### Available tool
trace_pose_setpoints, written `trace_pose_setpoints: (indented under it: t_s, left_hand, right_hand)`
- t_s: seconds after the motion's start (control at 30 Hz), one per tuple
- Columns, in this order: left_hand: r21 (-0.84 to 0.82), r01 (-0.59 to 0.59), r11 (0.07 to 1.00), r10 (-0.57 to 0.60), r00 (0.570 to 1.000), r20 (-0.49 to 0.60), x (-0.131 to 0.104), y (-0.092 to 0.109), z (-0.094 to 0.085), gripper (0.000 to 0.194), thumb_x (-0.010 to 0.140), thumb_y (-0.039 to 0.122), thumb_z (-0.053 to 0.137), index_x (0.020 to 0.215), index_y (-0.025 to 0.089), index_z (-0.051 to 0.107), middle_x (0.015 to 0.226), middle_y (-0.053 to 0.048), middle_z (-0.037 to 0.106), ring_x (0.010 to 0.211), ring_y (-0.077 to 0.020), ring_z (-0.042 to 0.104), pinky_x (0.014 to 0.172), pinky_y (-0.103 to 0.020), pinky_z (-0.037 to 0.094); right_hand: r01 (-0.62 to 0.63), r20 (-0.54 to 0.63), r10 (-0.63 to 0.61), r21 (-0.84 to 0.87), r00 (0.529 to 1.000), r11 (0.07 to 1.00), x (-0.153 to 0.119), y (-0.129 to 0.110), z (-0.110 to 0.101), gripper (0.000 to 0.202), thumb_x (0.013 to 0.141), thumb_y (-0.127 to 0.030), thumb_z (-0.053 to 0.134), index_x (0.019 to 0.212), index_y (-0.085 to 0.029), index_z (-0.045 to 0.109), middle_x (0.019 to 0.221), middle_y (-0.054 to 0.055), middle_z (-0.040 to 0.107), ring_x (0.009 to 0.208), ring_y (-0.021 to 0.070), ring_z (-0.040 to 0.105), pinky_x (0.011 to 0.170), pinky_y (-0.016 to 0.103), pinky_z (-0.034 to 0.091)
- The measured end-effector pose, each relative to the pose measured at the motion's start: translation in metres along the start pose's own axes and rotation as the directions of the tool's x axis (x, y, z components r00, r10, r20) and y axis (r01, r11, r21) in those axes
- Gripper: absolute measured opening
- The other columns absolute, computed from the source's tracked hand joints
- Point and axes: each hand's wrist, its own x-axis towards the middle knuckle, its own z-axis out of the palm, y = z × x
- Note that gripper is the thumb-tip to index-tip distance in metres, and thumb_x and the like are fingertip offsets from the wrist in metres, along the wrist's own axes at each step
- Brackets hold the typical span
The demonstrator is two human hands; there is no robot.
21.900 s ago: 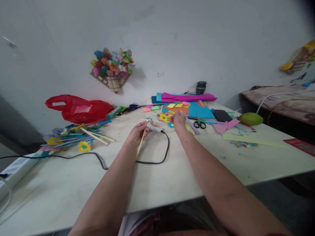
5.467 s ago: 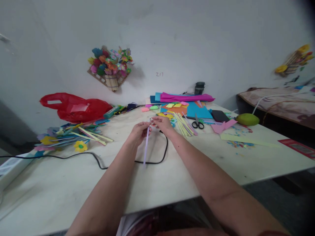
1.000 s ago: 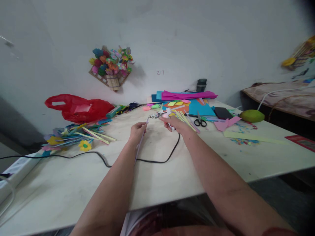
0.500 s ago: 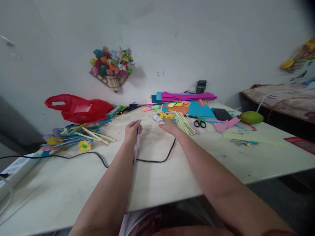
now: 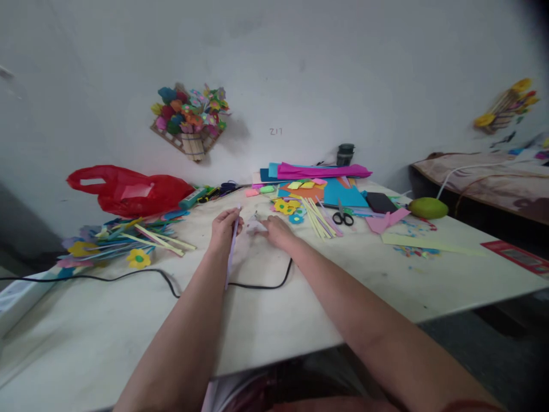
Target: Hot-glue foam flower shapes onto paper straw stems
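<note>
The person's left hand (image 5: pixel 223 228) has thumb and fingers pinched on a lilac strip (image 5: pixel 233 249), whose top end pokes just past the fingertips while the rest slants down beside the wrist. Just across from it, the right hand (image 5: pixel 278 232) has its fingers at a white tool (image 5: pixel 256 226), which sits between the two hands; it looks blurred from here, so I can't tell whether that hand is gripping it or merely touching it. A black cord (image 5: pixel 261 287) curves over the counter (image 5: pixel 274 332) on the near side of both hands, slipping out of sight at each forearm. Just beyond the right hand lie some yellow flowers (image 5: pixel 282 207) and a blue flower (image 5: pixel 295 219). To the right of that hand there's a fan of pale yellow strips (image 5: pixel 317 220), then black-handled scissors (image 5: pixel 343 217), and farther off the same way a green fruit (image 5: pixel 429 208). Well beyond both hands I see a long magenta sheet (image 5: pixel 323 171). Off to the left of the left hand is a heap of craft flowers and strips (image 5: pixel 107 243), with a red plastic bag (image 5: pixel 128 194) slumped behind it
</note>
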Motion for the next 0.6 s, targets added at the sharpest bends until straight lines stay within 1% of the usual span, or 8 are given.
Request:
trace_pose_setpoints:
  t_s: [0.1, 0.17, 0.23, 0.33, 0.4, 0.47, 0.53, 0.6]
  left_hand:
    - [0.042, 0.015, 0.999, -0.016, 0.999, 0.046, -0.005, -0.001, 0.004, 0.025, 0.058, 0.028, 0.07, 0.074, 0.013, 0.059, 0.046, 0.001, 0.055, 0.033, -0.0068, 0.041, 0.033, -0.019, 0.024]
    - [0.061, 0.024, 0.998, -0.028, 0.997, 0.069, -0.008, 0.0, 0.006, 0.026, 0.059, 0.029, 0.07, 0.075, 0.012, 0.059, 0.046, 0.001, 0.055, 0.033, -0.0066, 0.041, 0.034, -0.019, 0.024]
    - [0.077, 0.03, 0.997, -0.036, 0.996, 0.081, -0.01, 0.001, 0.007, 0.027, 0.059, 0.031, 0.07, 0.075, 0.012, 0.059, 0.047, 0.001, 0.055, 0.033, -0.0064, 0.041, 0.034, -0.019, 0.025]
    - [0.097, 0.04, 0.995, -0.048, 0.995, 0.086, -0.012, 0.001, 0.009, 0.028, 0.059, 0.032, 0.07, 0.075, 0.012, 0.059, 0.048, 0.001, 0.056, 0.033, -0.0063, 0.04, 0.034, -0.019, 0.025]
    - [0.105, 0.047, 0.993, -0.057, 0.994, 0.09, -0.014, 0.001, 0.01, 0.028, 0.059, 0.033, 0.07, 0.075, 0.012, 0.06, 0.047, 0.001, 0.055, 0.033, -0.0062, 0.04, 0.034, -0.02, 0.025]
    - [0.111, 0.048, 0.993, -0.06, 0.993, 0.102, -0.015, 0.001, 0.012, 0.028, 0.059, 0.033, 0.071, 0.074, 0.012, 0.06, 0.047, 0.001, 0.055, 0.033, -0.0061, 0.04, 0.034, -0.02, 0.024]
    - [0.121, 0.048, 0.992, -0.062, 0.992, 0.112, -0.016, 0.001, 0.014, 0.029, 0.059, 0.035, 0.071, 0.074, 0.012, 0.06, 0.047, 0.001, 0.055, 0.033, -0.0059, 0.04, 0.034, -0.02, 0.024]
    - [0.143, 0.057, 0.988, -0.072, 0.992, 0.105, -0.017, 0.0, 0.015, 0.03, 0.059, 0.036, 0.072, 0.074, 0.013, 0.06, 0.047, 0.001, 0.055, 0.032, -0.0058, 0.039, 0.034, -0.02, 0.024]
  right_hand:
    - [0.005, -0.049, -0.005, -0.003, 0.999, 1.0, 0.001, 0.001, -0.005, 0.041, 0.087, -0.043, 0.043, 0.111, -0.017, 0.063, 0.106, 0.013, 0.059, 0.102, 0.0224, 0.052, 0.088, 0.03, 0.036]
    - [-0.026, -0.103, 0.025, -0.004, 0.994, 1.0, 0.002, 0.007, -0.011, 0.041, 0.089, -0.043, 0.038, 0.102, -0.018, 0.067, 0.104, 0.011, 0.06, 0.1, 0.0214, 0.053, 0.088, 0.03, 0.037]
    - [-0.091, -0.154, 0.09, 0.003, 0.984, 0.996, 0.003, 0.019, -0.02, 0.041, 0.091, -0.038, 0.034, 0.098, -0.018, 0.068, 0.103, 0.01, 0.062, 0.099, 0.0205, 0.054, 0.086, 0.029, 0.038]
    - [-0.254, -0.2, 0.25, 0.004, 0.947, 0.967, 0.001, 0.044, -0.033, 0.038, 0.09, -0.031, 0.034, 0.097, -0.017, 0.069, 0.11, 0.011, 0.061, 0.104, 0.0215, 0.053, 0.086, 0.029, 0.039]
    - [-0.352, -0.136, 0.345, -0.029, 0.929, 0.936, -0.002, 0.061, -0.039, 0.031, 0.085, -0.024, 0.042, 0.098, -0.019, 0.069, 0.111, 0.01, 0.062, 0.1, 0.0218, 0.056, 0.083, 0.03, 0.04]
    - [-0.409, -0.033, 0.407, -0.07, 0.913, 0.91, -0.004, 0.074, -0.043, 0.032, 0.078, -0.018, 0.049, 0.103, -0.021, 0.068, 0.11, 0.009, 0.063, 0.098, 0.0227, 0.058, 0.081, 0.03, 0.042]
    - [-0.402, 0.04, 0.409, -0.112, 0.912, 0.909, -0.006, 0.081, -0.044, 0.037, 0.073, -0.014, 0.051, 0.106, -0.024, 0.067, 0.11, 0.007, 0.064, 0.1, 0.0231, 0.057, 0.081, 0.031, 0.042]
    - [-0.377, 0.07, 0.39, -0.15, 0.918, 0.914, -0.007, 0.084, -0.044, 0.04, 0.072, -0.013, 0.052, 0.107, -0.025, 0.067, 0.112, 0.007, 0.063, 0.102, 0.0238, 0.056, 0.082, 0.032, 0.042]
